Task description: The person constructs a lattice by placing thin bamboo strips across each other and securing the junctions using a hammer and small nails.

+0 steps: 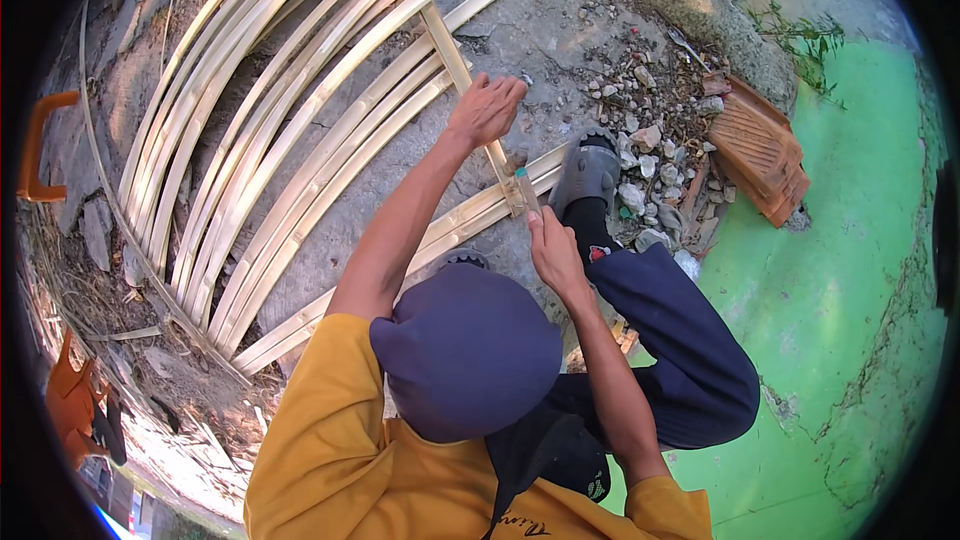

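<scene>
My left hand [487, 108] is closed, with its fingers curled, directly over a narrow wooden crosspiece [443, 40]. Whether it grips that strip or something small is hidden. In my right hand [555, 252] is a short, flat, greyish tool [527, 192] with a teal patch at its far end. This tool lies against the near end of the crosspiece, where it meets a pair of pale split-bamboo strips [465, 220]. Several more long bamboo strips [290, 155] run side by side to the left, some passing at the crosspiece.
My shoe [590, 175] stands beside the joint, next to broken stones [645, 165]. Stacked terracotta tiles [755, 145] lie at the right, by a green-painted floor [830, 290]. An orange handle-shaped object [42, 145] is at the far left. A large rock [690, 0] rises behind.
</scene>
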Available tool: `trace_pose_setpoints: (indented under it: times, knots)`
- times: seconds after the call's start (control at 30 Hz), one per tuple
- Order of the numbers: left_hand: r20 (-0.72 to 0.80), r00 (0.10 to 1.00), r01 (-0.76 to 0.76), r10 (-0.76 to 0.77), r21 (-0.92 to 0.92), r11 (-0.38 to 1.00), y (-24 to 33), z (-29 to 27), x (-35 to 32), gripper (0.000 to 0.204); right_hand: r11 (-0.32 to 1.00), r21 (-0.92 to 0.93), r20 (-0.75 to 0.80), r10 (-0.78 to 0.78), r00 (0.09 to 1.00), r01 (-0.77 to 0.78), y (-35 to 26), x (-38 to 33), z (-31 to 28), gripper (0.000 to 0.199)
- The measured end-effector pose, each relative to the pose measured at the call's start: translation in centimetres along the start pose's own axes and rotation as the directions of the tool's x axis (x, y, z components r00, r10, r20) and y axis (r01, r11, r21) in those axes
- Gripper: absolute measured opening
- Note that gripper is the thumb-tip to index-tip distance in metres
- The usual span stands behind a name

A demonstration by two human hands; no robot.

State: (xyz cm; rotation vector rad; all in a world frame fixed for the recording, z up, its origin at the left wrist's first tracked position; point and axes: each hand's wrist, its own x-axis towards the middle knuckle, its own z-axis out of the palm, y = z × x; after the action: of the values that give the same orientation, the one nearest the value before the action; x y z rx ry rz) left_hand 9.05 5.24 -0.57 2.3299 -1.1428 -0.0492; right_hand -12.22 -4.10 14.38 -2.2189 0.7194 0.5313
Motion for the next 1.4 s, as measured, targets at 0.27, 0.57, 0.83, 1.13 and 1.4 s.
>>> trace_pose_setpoints:
  times: [0.27,0.57,0.83,1.13,1.4]
  knots:
    - [-0.033,0.999,0.009,-0.011,-0.054,0.998,-0.6,0.4,-0.5,0.007,0.993,-0.11,0.053,-0.031,0.998,0.037,-4.1,2.7,-3.0,0.04]
    - [-0.068,0.998,0.003,-0.006,-0.043,0.999,-1.3,0.7,-0.7,0.009,0.974,-0.208,0.23,0.142,0.963,-0.094,-1.9,3.8,-5.9,0.048]
    - [-0.097,0.995,-0.042,0.036,-0.066,0.997,-0.5,-0.3,-0.8,0.013,0.852,0.512,-0.035,0.148,0.988,-0.109,-1.5,0.0,-4.9,0.038]
    - [0.159,0.97,-0.138,0.182,-0.255,0.957,3.7,-3.2,-7.4,0.011,0.941,0.335,-0.269,0.149,0.952,-0.053,3.2,-3.6,-0.5,0.033]
    - [0.129,0.992,0.041,-0.001,-0.307,0.951,7.1,-2.6,-9.5,0.017,0.892,0.415,-0.138,0.257,0.956,-0.18,4.2,-5.1,1.7,0.037]
